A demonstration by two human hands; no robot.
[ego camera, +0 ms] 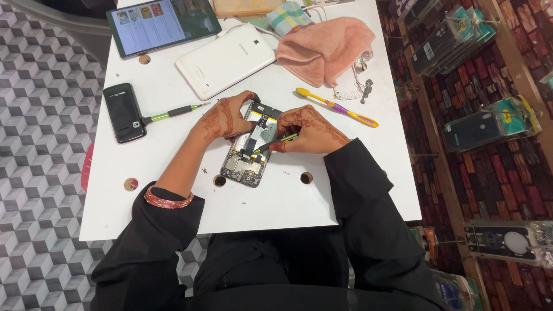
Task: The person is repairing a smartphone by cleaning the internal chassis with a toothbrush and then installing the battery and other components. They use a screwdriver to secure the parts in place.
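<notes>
On the white table (173, 190) the opened phone (252, 147) lies between my hands. My left hand (222, 118) presses flat on its upper edge, gripping nothing, to steady it. My right hand (308, 129) pinches a green-handled tool (275, 142), its tip down on the phone's innards.

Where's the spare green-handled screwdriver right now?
In the head view the spare screwdriver lies on the white table left of centre, between the small black phone and the left hand, just below the white tablet.
</notes>
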